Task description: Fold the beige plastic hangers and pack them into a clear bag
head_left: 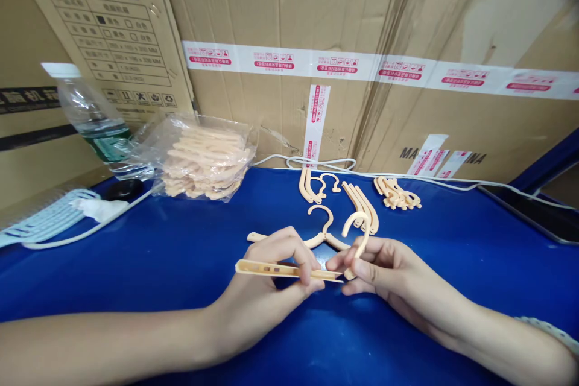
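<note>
Between the fingers of my left hand (266,280) is a beige plastic hanger arm (262,268), its hollow side facing me and its narrow end pointing right. My right hand (389,274) pinches a beige hanger hook (362,241), curved end up. The hook's base is close to the arm's tip; a slight gap shows between them. Just behind my hands lies a hanger (324,235) with its hook and two arms joined, partly covered by my fingers. Loose hanger arms (362,208) rest beyond my right hand.
Further back lie more arms and hooks (319,187) and a hook pile (395,193). A clear bag of hanger parts (203,160), water bottle (93,114) and light-blue brush (49,217) are left. A white cable (407,176) runs before the cardboard boxes (280,6); a dark device (534,214) is right.
</note>
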`<action>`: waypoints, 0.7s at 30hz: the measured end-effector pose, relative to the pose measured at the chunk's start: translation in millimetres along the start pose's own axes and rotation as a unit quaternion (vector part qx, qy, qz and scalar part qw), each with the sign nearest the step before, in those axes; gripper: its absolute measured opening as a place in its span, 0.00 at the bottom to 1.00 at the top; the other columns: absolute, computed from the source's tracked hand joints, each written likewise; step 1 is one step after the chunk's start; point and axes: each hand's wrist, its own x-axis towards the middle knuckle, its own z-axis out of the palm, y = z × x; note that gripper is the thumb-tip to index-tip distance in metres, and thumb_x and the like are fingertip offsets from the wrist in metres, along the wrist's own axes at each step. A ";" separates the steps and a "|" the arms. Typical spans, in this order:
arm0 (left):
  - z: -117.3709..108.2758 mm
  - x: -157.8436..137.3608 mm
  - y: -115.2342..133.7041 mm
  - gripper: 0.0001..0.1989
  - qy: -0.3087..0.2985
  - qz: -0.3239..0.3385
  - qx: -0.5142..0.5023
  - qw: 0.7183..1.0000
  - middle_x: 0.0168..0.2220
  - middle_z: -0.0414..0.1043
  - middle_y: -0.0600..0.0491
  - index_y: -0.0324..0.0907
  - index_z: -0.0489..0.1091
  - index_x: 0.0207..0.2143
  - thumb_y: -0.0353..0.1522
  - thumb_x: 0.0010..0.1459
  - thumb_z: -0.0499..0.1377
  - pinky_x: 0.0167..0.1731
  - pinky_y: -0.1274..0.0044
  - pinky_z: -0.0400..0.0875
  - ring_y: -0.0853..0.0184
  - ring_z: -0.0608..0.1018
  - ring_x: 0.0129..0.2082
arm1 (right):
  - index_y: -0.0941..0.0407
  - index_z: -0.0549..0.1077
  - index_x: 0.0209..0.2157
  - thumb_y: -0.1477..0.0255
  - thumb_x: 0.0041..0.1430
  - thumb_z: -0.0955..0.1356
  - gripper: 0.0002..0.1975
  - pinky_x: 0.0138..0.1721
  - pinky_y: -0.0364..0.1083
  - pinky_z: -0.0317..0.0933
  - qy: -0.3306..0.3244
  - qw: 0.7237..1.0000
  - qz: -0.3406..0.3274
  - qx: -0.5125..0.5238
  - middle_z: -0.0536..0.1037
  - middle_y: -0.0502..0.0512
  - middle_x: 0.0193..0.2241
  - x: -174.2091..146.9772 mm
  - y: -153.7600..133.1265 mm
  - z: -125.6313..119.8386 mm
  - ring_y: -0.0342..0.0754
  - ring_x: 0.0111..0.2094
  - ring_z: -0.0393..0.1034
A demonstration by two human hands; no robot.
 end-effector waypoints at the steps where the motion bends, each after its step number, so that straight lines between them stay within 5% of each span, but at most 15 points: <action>1: 0.2 -0.1 -0.2 0.13 0.001 -0.004 0.007 1.000 0.30 0.72 0.58 0.40 0.64 0.22 0.22 0.54 0.64 0.36 0.77 0.67 0.71 0.77 0.31 | 0.58 0.78 0.34 0.67 0.56 0.75 0.09 0.39 0.38 0.71 -0.005 1.000 0.000 -0.007 0.82 0.56 0.38 -0.1 0.0 0.4 0.43 0.39 0.76; 21: 4.8 -4.5 -8.5 0.13 -0.017 0.078 -0.015 0.997 0.30 0.73 0.58 0.41 0.65 0.23 0.20 0.57 0.61 0.38 0.78 0.70 0.71 0.78 0.35 | 0.60 0.74 0.29 0.63 0.53 0.76 0.14 0.31 0.36 0.68 0.007 0.998 -0.017 -0.056 0.80 0.53 0.27 2.2 2.7 7.7 0.40 0.29 0.75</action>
